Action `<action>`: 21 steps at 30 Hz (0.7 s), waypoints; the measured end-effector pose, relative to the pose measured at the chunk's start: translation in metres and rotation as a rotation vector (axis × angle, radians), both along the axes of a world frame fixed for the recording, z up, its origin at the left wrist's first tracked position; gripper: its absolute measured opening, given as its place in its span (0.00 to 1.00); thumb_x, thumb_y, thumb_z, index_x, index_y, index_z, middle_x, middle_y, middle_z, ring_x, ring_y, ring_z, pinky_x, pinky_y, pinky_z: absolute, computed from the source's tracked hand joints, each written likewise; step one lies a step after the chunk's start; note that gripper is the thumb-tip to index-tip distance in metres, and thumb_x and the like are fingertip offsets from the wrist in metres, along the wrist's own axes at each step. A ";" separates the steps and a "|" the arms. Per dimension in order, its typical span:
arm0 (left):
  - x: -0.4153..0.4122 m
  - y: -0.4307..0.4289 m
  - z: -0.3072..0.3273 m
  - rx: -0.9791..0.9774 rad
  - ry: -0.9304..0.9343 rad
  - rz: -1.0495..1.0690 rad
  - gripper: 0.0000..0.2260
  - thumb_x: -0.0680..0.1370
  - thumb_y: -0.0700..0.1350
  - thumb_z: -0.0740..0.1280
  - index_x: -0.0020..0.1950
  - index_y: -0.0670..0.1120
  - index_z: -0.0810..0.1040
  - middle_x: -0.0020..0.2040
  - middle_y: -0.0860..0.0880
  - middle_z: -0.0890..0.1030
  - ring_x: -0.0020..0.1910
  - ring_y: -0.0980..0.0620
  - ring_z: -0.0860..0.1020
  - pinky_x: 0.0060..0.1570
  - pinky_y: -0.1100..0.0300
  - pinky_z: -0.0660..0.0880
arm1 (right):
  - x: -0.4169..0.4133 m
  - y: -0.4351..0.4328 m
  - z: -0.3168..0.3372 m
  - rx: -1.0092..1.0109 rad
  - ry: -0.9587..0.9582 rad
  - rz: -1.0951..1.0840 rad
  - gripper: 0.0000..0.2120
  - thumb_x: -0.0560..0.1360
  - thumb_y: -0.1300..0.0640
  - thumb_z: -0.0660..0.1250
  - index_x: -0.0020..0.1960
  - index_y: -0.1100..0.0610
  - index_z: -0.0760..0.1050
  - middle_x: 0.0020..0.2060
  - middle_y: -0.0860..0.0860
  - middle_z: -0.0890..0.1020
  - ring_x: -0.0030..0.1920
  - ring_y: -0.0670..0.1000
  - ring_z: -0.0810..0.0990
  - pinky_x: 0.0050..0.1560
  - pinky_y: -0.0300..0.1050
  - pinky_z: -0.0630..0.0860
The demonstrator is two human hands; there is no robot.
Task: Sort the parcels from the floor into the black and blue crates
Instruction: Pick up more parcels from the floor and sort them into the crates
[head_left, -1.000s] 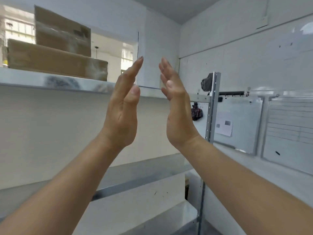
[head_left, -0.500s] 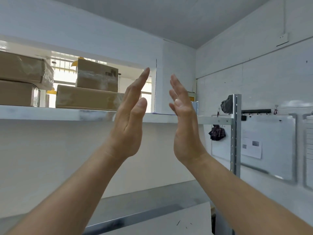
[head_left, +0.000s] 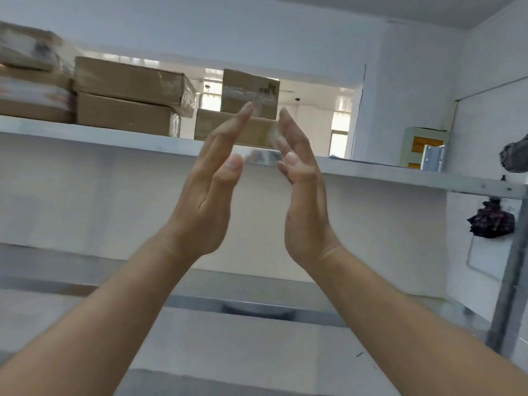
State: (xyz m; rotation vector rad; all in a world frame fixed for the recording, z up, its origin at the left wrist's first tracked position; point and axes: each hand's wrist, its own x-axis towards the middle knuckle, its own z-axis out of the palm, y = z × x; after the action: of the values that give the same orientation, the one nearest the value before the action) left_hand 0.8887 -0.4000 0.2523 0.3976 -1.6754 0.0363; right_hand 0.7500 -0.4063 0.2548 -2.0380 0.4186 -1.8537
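Raised still, palms facing: left hand (head_left: 207, 195), right hand (head_left: 307, 201), each grip spread, empty; more cardboard boxes (head_left: 128, 81) visible on shelf (head_left: 85, 132) than before; box print illegible.

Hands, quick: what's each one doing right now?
Left hand: open, fingers straight, holding nothing.
Right hand: open, fingers straight, holding nothing.

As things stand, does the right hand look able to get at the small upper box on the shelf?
Probably yes. The right hand is open and empty, held up before the shelf, fingertips level with the box, and nothing shows between them. How far back the box sits is unclear.
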 end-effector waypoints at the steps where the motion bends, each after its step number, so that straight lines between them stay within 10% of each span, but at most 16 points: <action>1: 0.008 0.013 -0.004 0.008 0.004 0.057 0.26 0.85 0.49 0.50 0.83 0.43 0.60 0.82 0.51 0.64 0.82 0.51 0.60 0.81 0.44 0.57 | 0.008 0.005 -0.005 0.004 0.007 0.051 0.30 0.80 0.41 0.55 0.82 0.39 0.65 0.81 0.33 0.66 0.83 0.40 0.64 0.85 0.55 0.61; 8: 0.065 0.129 -0.039 0.108 0.010 0.502 0.26 0.85 0.48 0.49 0.83 0.45 0.59 0.83 0.53 0.62 0.82 0.56 0.58 0.79 0.57 0.55 | 0.074 0.057 -0.037 0.082 0.027 0.377 0.31 0.81 0.40 0.55 0.84 0.41 0.65 0.84 0.36 0.65 0.83 0.39 0.63 0.85 0.56 0.61; 15: 0.115 0.244 -0.056 0.174 0.089 0.786 0.26 0.85 0.49 0.48 0.84 0.50 0.57 0.83 0.59 0.60 0.81 0.61 0.57 0.79 0.55 0.55 | 0.147 0.127 -0.060 0.153 0.069 0.653 0.30 0.81 0.44 0.54 0.83 0.37 0.64 0.79 0.29 0.65 0.81 0.34 0.62 0.67 0.20 0.64; 21: 0.168 0.311 -0.089 0.294 0.205 0.868 0.25 0.84 0.55 0.48 0.84 0.61 0.57 0.80 0.69 0.59 0.81 0.60 0.57 0.75 0.29 0.60 | 0.204 0.178 -0.089 0.192 0.081 0.766 0.33 0.77 0.35 0.55 0.83 0.35 0.65 0.77 0.27 0.66 0.81 0.34 0.62 0.74 0.35 0.63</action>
State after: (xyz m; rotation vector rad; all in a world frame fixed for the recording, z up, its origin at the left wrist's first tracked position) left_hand 1.0568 -0.0891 0.1633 1.2838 -1.2009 0.3791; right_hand 0.9539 -0.2288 0.1660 -1.7862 -0.1575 -1.2156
